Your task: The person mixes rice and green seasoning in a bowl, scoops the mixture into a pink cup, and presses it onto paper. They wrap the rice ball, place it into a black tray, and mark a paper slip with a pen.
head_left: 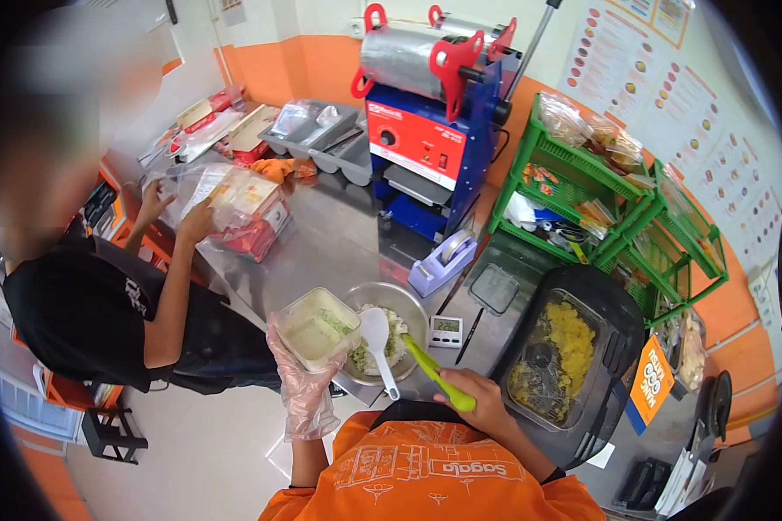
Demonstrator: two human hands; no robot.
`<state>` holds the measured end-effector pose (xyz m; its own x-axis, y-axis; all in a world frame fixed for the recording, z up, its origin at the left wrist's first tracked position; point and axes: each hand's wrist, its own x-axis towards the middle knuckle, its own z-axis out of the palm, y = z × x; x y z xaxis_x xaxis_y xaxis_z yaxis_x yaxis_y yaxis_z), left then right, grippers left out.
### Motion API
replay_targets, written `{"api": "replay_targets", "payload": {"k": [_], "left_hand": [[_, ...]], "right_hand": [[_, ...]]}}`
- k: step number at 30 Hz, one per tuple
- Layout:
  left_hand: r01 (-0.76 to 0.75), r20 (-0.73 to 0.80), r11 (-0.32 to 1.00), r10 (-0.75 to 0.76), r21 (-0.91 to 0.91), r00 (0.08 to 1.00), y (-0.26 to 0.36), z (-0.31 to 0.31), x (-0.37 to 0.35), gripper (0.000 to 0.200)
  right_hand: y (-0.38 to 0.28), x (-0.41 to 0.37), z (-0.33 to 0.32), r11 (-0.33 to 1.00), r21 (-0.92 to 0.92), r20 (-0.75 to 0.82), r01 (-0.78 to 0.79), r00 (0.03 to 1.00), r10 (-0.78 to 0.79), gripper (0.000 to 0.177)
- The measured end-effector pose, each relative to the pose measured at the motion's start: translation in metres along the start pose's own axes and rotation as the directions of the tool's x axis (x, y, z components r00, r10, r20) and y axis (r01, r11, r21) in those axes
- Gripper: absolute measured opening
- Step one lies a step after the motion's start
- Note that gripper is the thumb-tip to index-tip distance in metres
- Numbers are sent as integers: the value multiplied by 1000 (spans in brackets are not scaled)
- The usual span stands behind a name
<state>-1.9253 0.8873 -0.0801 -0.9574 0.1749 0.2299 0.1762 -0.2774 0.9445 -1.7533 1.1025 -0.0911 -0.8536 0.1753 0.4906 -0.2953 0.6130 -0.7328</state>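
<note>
Tub sits in your gloved left hand, fingers curled under it, against the bowl so food travels little. Your right hand has its fingers clamped round the green utensil.

The person wears an orange shirt printed across the chest with white line drawings and 1 word in white letters, a dark edge showing at its neck, with a thin, clear plastic glove crinkled over the left hand and the right hand left bare.

Likely a drink-shop kitchen — cup sealer; menu posters; steel counter.
</note>
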Motion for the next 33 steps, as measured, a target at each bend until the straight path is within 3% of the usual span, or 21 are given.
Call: {"api": "replay_targets", "payload": {"k": [3,8,10,11,13,14,15,16,17,18,19,20,21,22,24,27,29,30,31,32,33], "left_hand": [[23,16,1000,-23,19,1000,-5,4,-2,106],[50,-1,998,-50,-27,999,0,26,13,104],[-30,13,993,29,112,1000,-11,22,21,103],[-70,26,982,67,177,997,-16,23,24,103],[-54,8,990,53,127,999,-19,36,26,102],[-49,5,992,48,118,999,-18,44,25,102],[-41,2,993,41,111,999,-18,50,23,102],[-74,34,987,70,142,997,-20,55,21,101],[-63,58,989,55,136,997,-21,61,18,101],[-51,78,990,41,133,996,-21,67,13,101],[-40,95,990,28,132,995,-20,74,8,101],[-4,124,995,-8,95,992,-18,84,2,102],[48,158,997,-57,63,986,-16,92,-4,102],[104,188,994,-108,34,976,-14,100,-12,102],[213,259,976,-215,36,942,-9,114,-23,104],[425,393,881,-324,-205,861,3,137,-39,105],[462,504,866,-318,-190,803,-7,141,-42,104],[480,555,859,-316,-177,769,-12,143,-43,103],[493,589,856,-319,-157,742,-15,145,-42,102],[507,622,851,-325,-136,713,-18,148,-42,100],[524,654,845,-335,-111,679,-22,151,-45,99]], "right_hand": [[2,-7,-4,998,12,68,-62,996,61,41],[2,-15,-9,999,29,33,18,999,-19,42],[2,-14,-12,997,45,25,55,998,-56,40],[1,-14,-14,997,57,-1,-59,998,59,36],[-2,-16,-19,955,88,-64,-285,955,291,30],[7,-15,-22,954,144,-241,-264,925,293,25],[9,-8,-25,710,646,-296,-280,765,571,23],[11,3,-43,716,630,-396,-300,669,629,23],[34,6,-56,666,711,-462,-226,565,684,27],[29,29,-76,616,784,-544,-76,395,741,31],[55,31,-97,570,821,-530,-35,326,783,32],[87,38,-115,579,812,-567,72,330,755,33],[114,54,-130,533,831,-556,158,231,799,36],[149,67,-142,497,838,-543,227,248,802,37],[210,97,-158,426,875,-465,230,150,873,36],[283,133,-175,408,913,-409,16,17,913,36],[323,148,-186,427,898,-432,-105,-32,901,37],[317,151,-189,475,865,-470,-161,72,880,39],[328,147,-191,582,780,-539,-230,226,811,52],[340,149,-190,593,595,-638,-542,130,759,61],[346,149,-186,487,357,-742,-797,75,666,70]]}}
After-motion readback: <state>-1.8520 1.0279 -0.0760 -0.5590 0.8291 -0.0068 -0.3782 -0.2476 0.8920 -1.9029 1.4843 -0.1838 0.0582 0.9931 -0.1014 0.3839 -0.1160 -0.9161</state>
